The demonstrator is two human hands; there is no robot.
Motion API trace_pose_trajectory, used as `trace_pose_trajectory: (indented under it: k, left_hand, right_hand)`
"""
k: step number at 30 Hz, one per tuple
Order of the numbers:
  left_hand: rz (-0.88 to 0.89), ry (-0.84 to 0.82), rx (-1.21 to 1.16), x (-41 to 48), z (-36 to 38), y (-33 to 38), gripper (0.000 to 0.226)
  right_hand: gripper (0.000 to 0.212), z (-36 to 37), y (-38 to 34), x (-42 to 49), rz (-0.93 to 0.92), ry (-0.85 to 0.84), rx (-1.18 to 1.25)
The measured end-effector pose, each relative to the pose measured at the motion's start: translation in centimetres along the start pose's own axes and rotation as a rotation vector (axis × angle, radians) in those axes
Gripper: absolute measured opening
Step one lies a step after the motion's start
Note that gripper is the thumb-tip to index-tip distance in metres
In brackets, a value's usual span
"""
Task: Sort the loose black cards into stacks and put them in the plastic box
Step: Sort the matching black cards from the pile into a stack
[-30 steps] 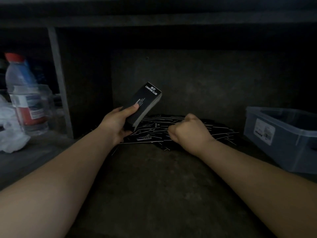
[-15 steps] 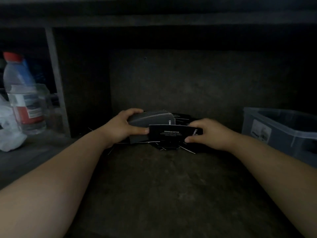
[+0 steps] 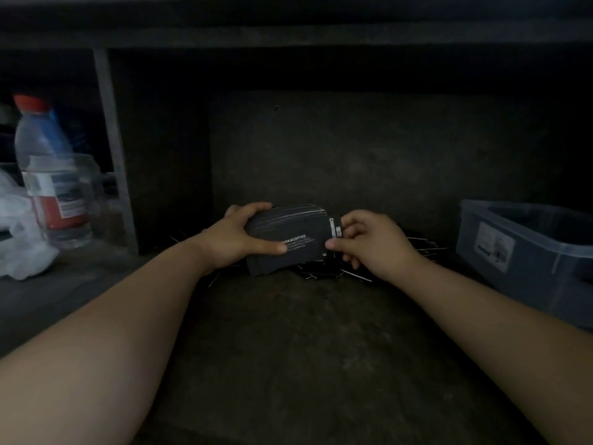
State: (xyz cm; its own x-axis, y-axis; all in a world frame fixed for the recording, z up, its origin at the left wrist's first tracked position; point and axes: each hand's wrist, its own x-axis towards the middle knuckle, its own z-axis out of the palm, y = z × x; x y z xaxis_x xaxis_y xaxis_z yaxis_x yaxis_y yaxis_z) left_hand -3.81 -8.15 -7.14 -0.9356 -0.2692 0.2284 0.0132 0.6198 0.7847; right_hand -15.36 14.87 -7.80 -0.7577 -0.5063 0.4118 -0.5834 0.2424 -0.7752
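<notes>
Black card stack (image 3: 288,240) in curled fingers (image 3: 256,207)

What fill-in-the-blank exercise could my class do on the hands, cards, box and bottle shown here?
1. The left hand and the right hand together hold a stack of cards whose colour is ____.
2. The plastic box stands to the ____ of both hands.
3. The bottle at the far left has a cap coloured ____.

Missing words: black; right; red.
</notes>
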Motion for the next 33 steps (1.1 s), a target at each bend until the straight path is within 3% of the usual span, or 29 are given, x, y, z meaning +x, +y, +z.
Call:
trace_pose_trajectory:
  k: [2, 4, 6, 10, 14, 17, 22, 27, 30, 33]
  left_hand:
    - [0.016, 0.034, 0.018, 0.2, 0.0, -0.2, 0.089]
    - [0.053, 0.062, -0.031, 0.2, 0.0, -0.4, 0.084]
    - [0.085, 0.096, -0.116, 0.2, 0.0, -0.4, 0.080]
    - [0.131, 0.149, -0.133, 0.2, 0.0, -0.6, 0.080]
    - [0.068, 0.012, 0.030, 0.3, -0.6, -0.8, 0.084]
    - [0.028, -0.059, 0.047, 0.3, -1.2, -0.8, 0.090]
    - [0.040, -0.069, 0.056, 0.3, -1.3, -1.1, 0.097]
    - [0.068, -0.079, 0.057, 0.4, -1.1, -1.1, 0.098]
    - [0.086, -0.068, 0.011, 0.2, -0.8, -1.0, 0.095]
    - [0.102, -0.058, 0.017, 0.0, -0.6, -0.8, 0.092]
  right_hand:
    - [0.018, -0.3, 0.3, 0.3, -0.098, 0.146, -0.054]
    - [0.020, -1.2, 1.1, 0.4, -0.170, 0.182, -0.328]
    - [0.035, -1.6, 1.7, 0.0, -0.169, 0.062, -0.532]
    - [0.052, -2.2, 1.0, -0.3, -0.093, -0.134, -0.561]
    - [0.030, -3.0, 0.7, 0.3, -0.233, -0.177, -0.806]
    - [0.026, -3.4, 1.1, 1.0, -0.358, -0.054, -0.921]
    - [0.016, -4.9, 1.3, 0.5, -0.397, 0.355, -0.548]
    - [0.015, -5.5, -0.6, 0.4, -0.276, 0.526, -0.105]
    - [0.013, -5.8, -1.4, 0.5, -0.299, 0.530, 0.046]
    - [0.013, -5.6, -1.7, 0.3, -0.271, 0.306, 0.136]
